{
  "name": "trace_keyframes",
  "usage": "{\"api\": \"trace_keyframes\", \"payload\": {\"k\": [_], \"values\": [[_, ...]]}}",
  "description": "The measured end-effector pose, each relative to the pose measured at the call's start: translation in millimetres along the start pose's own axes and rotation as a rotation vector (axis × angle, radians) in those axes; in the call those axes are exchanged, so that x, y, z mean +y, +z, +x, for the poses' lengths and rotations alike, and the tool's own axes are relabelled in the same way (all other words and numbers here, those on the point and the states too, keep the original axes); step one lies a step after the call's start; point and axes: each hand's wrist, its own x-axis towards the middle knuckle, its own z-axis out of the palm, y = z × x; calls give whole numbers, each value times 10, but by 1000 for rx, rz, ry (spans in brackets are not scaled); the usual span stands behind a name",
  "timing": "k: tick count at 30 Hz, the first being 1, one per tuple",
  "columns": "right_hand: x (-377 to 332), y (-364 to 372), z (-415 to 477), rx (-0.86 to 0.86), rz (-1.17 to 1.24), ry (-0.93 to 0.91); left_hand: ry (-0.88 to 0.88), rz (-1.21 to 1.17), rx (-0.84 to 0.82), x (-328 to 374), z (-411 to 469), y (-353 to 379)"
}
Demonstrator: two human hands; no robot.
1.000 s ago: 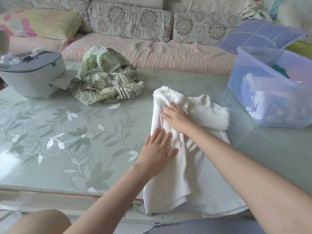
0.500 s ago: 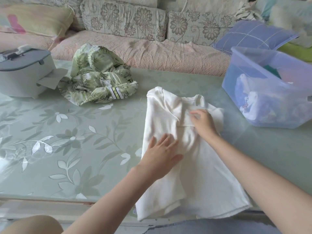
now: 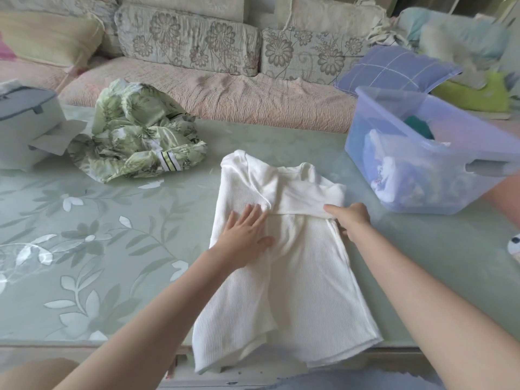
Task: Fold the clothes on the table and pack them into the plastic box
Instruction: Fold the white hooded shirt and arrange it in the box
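Note:
A white ribbed garment (image 3: 298, 266) lies lengthwise on the green glass table (image 3: 84, 249), its sleeves folded across the chest and its hem hanging over the near edge. My left hand (image 3: 244, 235) presses flat on the garment's left side with fingers spread. At the garment's right edge my right hand (image 3: 350, 219) pinches the end of the folded sleeve. A crumpled green leaf-print garment (image 3: 135, 139) sits at the back left. The translucent blue plastic box (image 3: 416, 156), with several clothes inside, stands at the right.
A grey and white appliance (image 3: 25, 128) stands at the far left of the table. Behind the table runs a floral sofa (image 3: 213, 88) with cushions and a blue checked pillow (image 3: 394, 68). Another person's arm (image 3: 506, 198) shows at the right edge.
My right hand slid from the garment's upper middle to its right edge and took hold of the folded sleeve. My left hand stayed pressed on the left side. The view shifted slightly.

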Motion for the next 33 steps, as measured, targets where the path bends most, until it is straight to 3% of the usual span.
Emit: {"api": "trace_keyframes", "payload": {"k": [3, 12, 16, 20, 24, 28, 33], "values": [[-82, 66, -11, -35, 38, 9, -7, 20, 1, 12, 19, 65], [-310, 169, -248, 68, 19, -344, 7, -111, 8, -51, 19, 67], [-476, 291, -563, 86, -252, -589, -29, -483, 131, -87, 61, -20], [-430, 585, -901, -77, -620, -801, -208, -858, 297, -165, 228, -142], [-332, 624, -1082, -130, -687, -817, -342, -1257, 293, -114, 506, -306], [-307, 478, -1178, -208, -641, -786, -379, -1060, 319, -23, 740, -366], [-254, 273, -1269, -300, -710, -564, -245, -724, 399, 34, 809, -327]]}}
